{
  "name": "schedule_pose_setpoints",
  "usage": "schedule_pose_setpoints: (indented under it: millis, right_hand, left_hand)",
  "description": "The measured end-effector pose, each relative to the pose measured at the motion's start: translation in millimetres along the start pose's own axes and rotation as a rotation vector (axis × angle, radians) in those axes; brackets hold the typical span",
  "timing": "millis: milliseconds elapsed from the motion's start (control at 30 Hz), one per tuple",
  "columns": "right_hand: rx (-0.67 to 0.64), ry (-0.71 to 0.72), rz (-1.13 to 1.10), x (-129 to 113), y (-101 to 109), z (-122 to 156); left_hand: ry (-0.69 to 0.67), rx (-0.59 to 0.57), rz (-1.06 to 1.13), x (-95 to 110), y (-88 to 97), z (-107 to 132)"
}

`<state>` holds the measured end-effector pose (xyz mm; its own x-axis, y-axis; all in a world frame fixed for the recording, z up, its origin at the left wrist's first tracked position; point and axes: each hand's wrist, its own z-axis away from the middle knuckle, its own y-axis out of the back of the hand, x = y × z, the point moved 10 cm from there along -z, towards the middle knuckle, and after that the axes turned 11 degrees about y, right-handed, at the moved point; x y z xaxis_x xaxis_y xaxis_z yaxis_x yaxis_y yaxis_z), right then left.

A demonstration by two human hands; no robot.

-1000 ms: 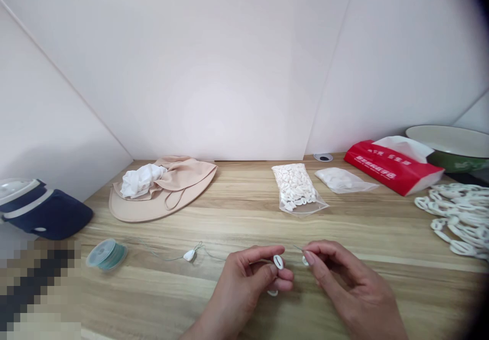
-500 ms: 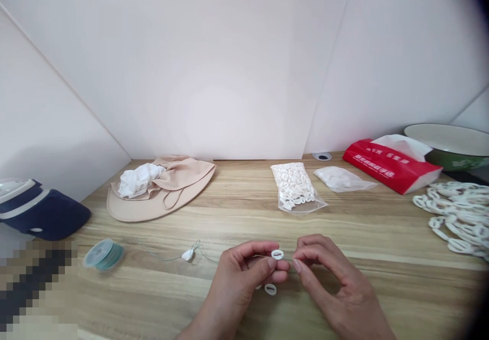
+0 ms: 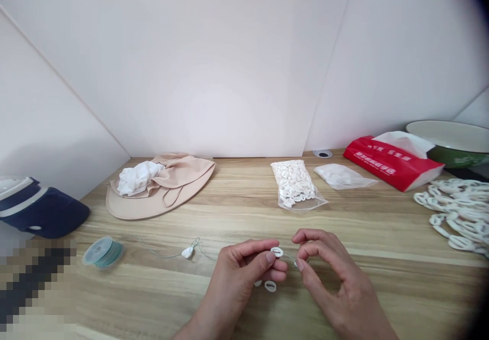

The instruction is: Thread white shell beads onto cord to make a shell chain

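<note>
My left hand (image 3: 248, 271) pinches a small white cowrie shell (image 3: 277, 252) between thumb and fingertips. From the shell's right end a thin green thread (image 3: 290, 256) runs to my right hand (image 3: 332, 273), whose thumb and index finger are closed on it. Below my left hand a loose cowrie shell (image 3: 270, 286) lies on the table, and another beside it is partly hidden. To the left, the thread passes a small white shell piece (image 3: 187, 252) with a loop, towards the thread spool (image 3: 104, 252).
Behind my hands lie a clear bag of shells (image 3: 293, 182) and a white plastic bag (image 3: 342, 176). A red tissue pack (image 3: 391, 164), green bowl (image 3: 458, 144) and strung shells (image 3: 456, 215) sit right. A beige sun hat (image 3: 183, 174) and navy visor (image 3: 57, 210) are left.
My right hand has drawn slightly away to the right from the shell, and more green thread shows between the hands. The left hand keeps its pinch on the shell.
</note>
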<state>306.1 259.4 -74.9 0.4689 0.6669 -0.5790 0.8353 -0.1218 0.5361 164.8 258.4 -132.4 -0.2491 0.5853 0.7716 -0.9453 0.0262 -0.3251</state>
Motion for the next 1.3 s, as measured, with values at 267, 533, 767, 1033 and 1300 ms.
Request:
schedule_pose_setpoints:
  millis: [267,533,767,1033,1300]
  right_hand:
    - [-0.002,0.010,-0.009,-3,-1,-2]
    - [0.003,-0.031,-0.098,0,-5,-1]
    - [0.001,-0.048,-0.167,6,-11,2]
    - [-0.004,-0.025,-0.164,5,-12,2]
    - [-0.038,0.087,-0.084,-11,-11,0]
  left_hand:
    - [0.005,-0.009,0.003,-1,-0.3,0]
    - [-0.013,-0.044,-0.009,-2,-4.1,-1]
    - [-0.017,-0.029,-0.008,1,-5.4,1]
    - [-0.082,-0.006,-0.039,5,-3.6,0]
    - [-0.044,0.034,-0.036,0,1.3,-3]
